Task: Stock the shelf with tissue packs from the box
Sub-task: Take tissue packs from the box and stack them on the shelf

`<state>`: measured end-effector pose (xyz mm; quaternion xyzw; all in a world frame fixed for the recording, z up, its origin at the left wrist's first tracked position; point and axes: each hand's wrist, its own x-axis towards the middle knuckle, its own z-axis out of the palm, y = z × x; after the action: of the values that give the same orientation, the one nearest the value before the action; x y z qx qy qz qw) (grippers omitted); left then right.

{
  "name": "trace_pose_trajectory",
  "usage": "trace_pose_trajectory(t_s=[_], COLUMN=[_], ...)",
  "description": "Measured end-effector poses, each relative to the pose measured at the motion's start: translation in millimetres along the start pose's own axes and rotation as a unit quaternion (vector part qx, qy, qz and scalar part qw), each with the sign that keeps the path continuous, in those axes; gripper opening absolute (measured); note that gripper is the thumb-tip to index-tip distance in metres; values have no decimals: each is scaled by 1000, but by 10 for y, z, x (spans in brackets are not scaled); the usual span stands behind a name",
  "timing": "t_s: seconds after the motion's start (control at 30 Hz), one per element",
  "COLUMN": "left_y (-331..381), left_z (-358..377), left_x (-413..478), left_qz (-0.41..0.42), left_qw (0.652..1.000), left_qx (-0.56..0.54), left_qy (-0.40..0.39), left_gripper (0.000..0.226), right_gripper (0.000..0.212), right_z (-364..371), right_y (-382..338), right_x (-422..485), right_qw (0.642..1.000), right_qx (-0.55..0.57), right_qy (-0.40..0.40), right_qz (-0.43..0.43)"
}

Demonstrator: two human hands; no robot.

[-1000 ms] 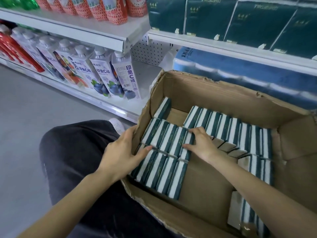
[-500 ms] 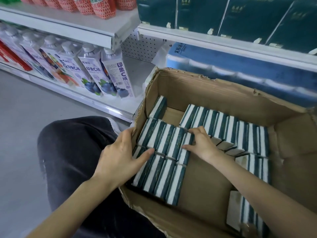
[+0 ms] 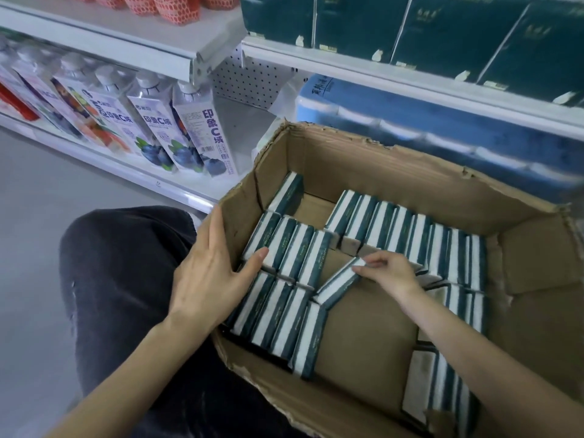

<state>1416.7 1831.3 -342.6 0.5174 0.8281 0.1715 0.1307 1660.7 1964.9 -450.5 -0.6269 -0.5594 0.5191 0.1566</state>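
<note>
An open cardboard box [image 3: 395, 172] on the floor holds several rows of dark green and white tissue packs standing on edge. My right hand [image 3: 390, 271] pinches the end of one tissue pack [image 3: 339, 284], which is tilted out of its row and lies askew over the bare box bottom. My left hand [image 3: 208, 270] rests on the box's left wall with straight fingers, its thumb touching the end of the left row of packs [image 3: 284, 248]. A white shelf [image 3: 221, 184] stands just behind the box.
Blueberry drink cartons [image 3: 202, 131] fill the lower shelf at the left. Large dark green packs [image 3: 442, 30] sit on the upper right shelf, blue roll packs [image 3: 442, 121] below them. My dark-trousered knee [image 3: 126, 267] is left of the box. Grey floor lies at the far left.
My right hand has pulled one pack out of the left row and swung it askew toward the box's middle. My left hand has shifted slightly against the left wall.
</note>
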Motion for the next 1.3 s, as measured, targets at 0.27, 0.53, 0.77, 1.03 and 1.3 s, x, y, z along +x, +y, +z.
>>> trace_pose_trajectory(t_s=[0.27, 0.53, 0.77, 1.03, 1.3], left_y=[-36, 577, 1525, 2565, 3662], left_z=[80, 378, 343, 58, -344], left_x=[-9, -178, -70, 337, 950], left_qz=[73, 151, 231, 315, 372], left_qw=[993, 981, 925, 872, 832], left_qx=[39, -121, -300, -362, -404], left_qy=[85, -6, 45, 99, 79], left_gripper=[77, 73, 48, 63, 62], right_gripper=[21, 21, 14, 14, 63], right_z=[-96, -575, -1385, -2149, -2930], right_y=[176, -27, -741, -1354, -1887], right_x=[-218, -417, -745, -935, -798], right_qw=[998, 993, 951, 899, 848], right_qx=[2, 58, 181, 319, 182], right_qy=[58, 75, 158, 209, 343], right_qz=[10, -75, -194, -215, -360])
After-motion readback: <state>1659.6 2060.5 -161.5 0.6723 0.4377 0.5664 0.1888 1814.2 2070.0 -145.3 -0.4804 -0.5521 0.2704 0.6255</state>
